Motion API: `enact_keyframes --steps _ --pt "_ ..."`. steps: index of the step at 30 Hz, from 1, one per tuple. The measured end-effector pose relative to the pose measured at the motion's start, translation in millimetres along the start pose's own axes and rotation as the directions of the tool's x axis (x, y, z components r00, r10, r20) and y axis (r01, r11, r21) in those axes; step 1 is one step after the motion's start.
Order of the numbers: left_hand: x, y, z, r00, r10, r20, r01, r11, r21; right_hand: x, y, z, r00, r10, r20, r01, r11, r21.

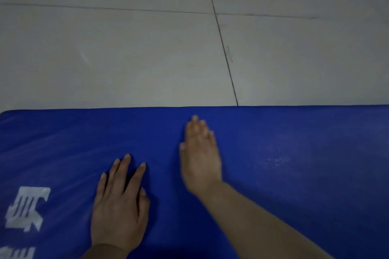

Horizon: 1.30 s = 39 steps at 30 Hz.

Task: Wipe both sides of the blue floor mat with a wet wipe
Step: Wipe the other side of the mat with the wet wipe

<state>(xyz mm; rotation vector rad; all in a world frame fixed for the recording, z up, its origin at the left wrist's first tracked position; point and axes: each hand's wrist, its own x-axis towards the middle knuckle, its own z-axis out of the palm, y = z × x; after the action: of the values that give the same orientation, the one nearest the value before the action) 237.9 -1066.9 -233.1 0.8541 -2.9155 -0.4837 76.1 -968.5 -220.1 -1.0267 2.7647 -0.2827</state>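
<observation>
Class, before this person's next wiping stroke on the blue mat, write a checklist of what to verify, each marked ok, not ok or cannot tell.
1. Blue floor mat lies flat on the tiled floor: ok.
2. Left hand steadies the mat, fingers flat: ok.
3. Right hand on the mat: ok.
4. Wet wipe under the right hand: cannot tell, none visible.
5. White specks still to wipe: not ok.
</observation>
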Motion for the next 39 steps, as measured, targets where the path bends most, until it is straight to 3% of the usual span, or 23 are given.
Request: enact_keyframes --steps 2,4,6,7,9,10,11,13,15,17,19,20,22,24,26,28,30,32,33,35,36,38,39 --pt "0 -1 0 1.000 0.001 0.000 -0.001 1.000 0.008 -7 -2 8 0.993 -0.119 0.015 0.119 0.992 -0.042" --pt "1 0 0 1.000 0.001 -0.008 -0.001 1.000 0.009 -6 37 -1 0.986 -0.143 -0.083 0.129 0.979 -0.155" --pt "1 1 1 1.000 -0.005 -0.019 0.005 1.000 0.013 -14 89 -17 0.998 0.038 -0.053 -0.050 0.964 -0.260" --pt "1 2 1 1.000 -0.006 -0.024 0.007 1.000 0.011 -20 114 -26 0.982 0.186 -0.023 -0.186 0.957 -0.224" --pt "0 2 2 0.999 -0.010 -0.030 0.010 1.000 0.012 -30 132 -36 0.883 0.468 0.010 -0.465 0.880 -0.096" --pt "0 2 3 1.000 -0.009 -0.029 0.009 1.000 0.014 -30 124 -33 0.844 0.535 -0.028 -0.536 0.843 -0.036" --pt "-1 2 3 1.000 -0.007 -0.028 0.007 1.000 0.014 -28 105 -23 0.850 0.509 -0.135 -0.516 0.856 -0.026" --pt "-1 2 3 1.000 -0.002 -0.027 0.003 1.000 0.016 -21 47 -5 0.928 0.299 -0.222 -0.314 0.949 -0.037" --pt "-1 1 3 1.000 -0.002 -0.026 0.002 1.000 0.027 -24 -15 10 1.000 0.016 -0.025 -0.017 0.999 -0.029" --pt "-1 0 3 1.000 0.006 -0.022 -0.005 0.999 0.043 -28 -40 3 0.976 -0.173 0.130 0.182 0.981 -0.063" --pt "0 0 3 1.000 0.011 -0.027 -0.010 0.999 0.046 -28 -9 7 0.979 -0.202 0.029 0.204 0.966 -0.157" --pt "-1 0 3 1.000 0.007 -0.029 -0.006 0.999 0.046 -31 15 5 0.984 -0.175 -0.027 0.166 0.962 -0.216" --pt "-1 1 3 0.999 -0.003 -0.033 0.004 0.999 0.036 -40 75 -7 0.985 0.081 -0.150 -0.117 0.961 -0.250" --pt "-1 1 4 0.999 -0.012 -0.049 0.013 1.000 0.028 -54 117 -25 0.902 0.426 -0.072 -0.432 0.893 -0.125" --pt "-1 2 5 0.998 -0.014 -0.060 0.016 0.999 0.028 -57 114 -28 0.807 0.587 -0.064 -0.590 0.807 -0.026" --pt "0 2 6 0.998 -0.012 -0.065 0.013 1.000 0.026 -54 62 -16 0.893 0.436 -0.111 -0.446 0.890 -0.094" --pt "-1 1 6 0.997 -0.001 -0.075 0.003 1.000 0.028 -64 -5 5 0.998 0.056 0.004 -0.055 0.993 -0.099" --pt "-2 0 7 0.996 0.005 -0.088 -0.003 1.000 0.015 -76 -31 17 0.970 -0.197 0.143 0.206 0.977 -0.052" --pt "-2 -1 7 0.995 0.007 -0.096 -0.006 1.000 0.009 -74 -21 13 0.970 -0.207 0.124 0.215 0.975 -0.058" --pt "-1 -1 8 0.993 0.006 -0.115 -0.007 1.000 -0.009 -77 29 6 0.994 -0.101 -0.039 0.091 0.975 -0.205" --pt "-2 -1 9 0.992 0.005 -0.124 -0.008 1.000 -0.017 -80 59 -1 0.997 0.024 -0.078 -0.040 0.974 -0.223" --pt "-3 -1 11 0.988 0.017 -0.151 -0.021 1.000 -0.023 -92 109 -17 0.943 0.322 -0.084 -0.329 0.939 -0.096" --pt "-4 0 11 0.986 0.027 -0.164 -0.032 0.999 -0.023 -97 120 -20 0.922 0.385 -0.043 -0.387 0.919 -0.077"
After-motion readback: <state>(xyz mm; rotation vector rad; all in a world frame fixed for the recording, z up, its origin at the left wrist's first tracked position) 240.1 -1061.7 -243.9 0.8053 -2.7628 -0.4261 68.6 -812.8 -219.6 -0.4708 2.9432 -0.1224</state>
